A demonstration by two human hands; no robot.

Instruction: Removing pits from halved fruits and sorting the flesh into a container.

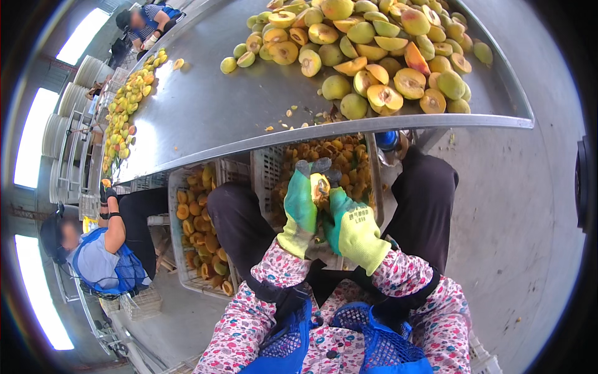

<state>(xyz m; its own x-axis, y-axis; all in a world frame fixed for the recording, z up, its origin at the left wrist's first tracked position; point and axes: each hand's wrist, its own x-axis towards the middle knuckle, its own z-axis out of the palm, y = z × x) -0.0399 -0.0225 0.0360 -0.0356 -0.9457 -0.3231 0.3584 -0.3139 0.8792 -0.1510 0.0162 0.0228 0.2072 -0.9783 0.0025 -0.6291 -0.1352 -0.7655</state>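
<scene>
My left hand [300, 201], in a green-and-yellow work glove with dark fingertips, is shut on a cut stone fruit [320, 188], likely an apricot. Its orange cut face and brownish centre are turned up towards me. My right hand [351, 217], gloved alike, is curled against the fruit's right side with its dark thumb tip at the edge. Whether those right fingers hold a tool is hidden. Both hands are between my knees, below the near edge of a metal table [224, 112]. Under them stands a crate [267, 175] of orange fruit pieces [345, 156].
Many whole and halved fruits [373, 51] are heaped on the table, which has a raised rim [373, 124]. A white crate of fruit halves [198, 224] stands left of my knee. One co-worker [100, 252] sits at left, another [147, 23] farther off.
</scene>
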